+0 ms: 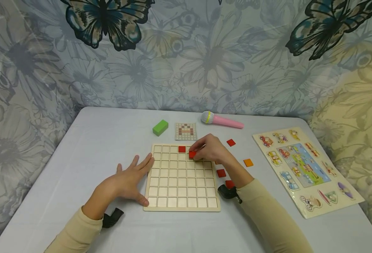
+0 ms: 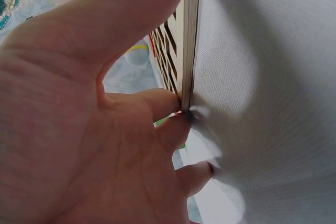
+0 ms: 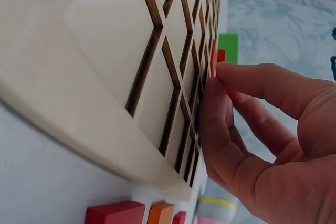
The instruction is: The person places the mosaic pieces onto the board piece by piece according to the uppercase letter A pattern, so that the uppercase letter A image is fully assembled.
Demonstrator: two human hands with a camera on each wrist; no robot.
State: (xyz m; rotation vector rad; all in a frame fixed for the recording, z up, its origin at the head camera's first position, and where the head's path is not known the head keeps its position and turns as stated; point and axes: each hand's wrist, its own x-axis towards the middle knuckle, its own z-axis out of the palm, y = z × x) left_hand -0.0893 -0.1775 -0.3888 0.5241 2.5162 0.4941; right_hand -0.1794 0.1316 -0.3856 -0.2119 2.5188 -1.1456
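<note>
A pale wooden grid board (image 1: 182, 212) lies flat on the white table. In its top row sits one red square tile (image 1: 182, 149). Over the upper right cells, my right hand (image 1: 210, 149) pinches a second red tile (image 1: 192, 154) between thumb and fingertips; the right wrist view shows this tile (image 3: 221, 55) close over the grid. My left hand (image 1: 130, 182) rests at the board's left edge with its fingers spread, thumb near the bottom corner and fingertips near the top. In the left wrist view, the thumb and fingers touch the board's side (image 2: 185, 66).
Several loose red tiles (image 1: 221, 173) and an orange tile (image 1: 248, 162) lie right of the board. Behind it are a green block (image 1: 160, 127), a small pattern card (image 1: 186, 131) and a pink toy microphone (image 1: 227, 121). A picture puzzle board (image 1: 309, 172) lies at the right.
</note>
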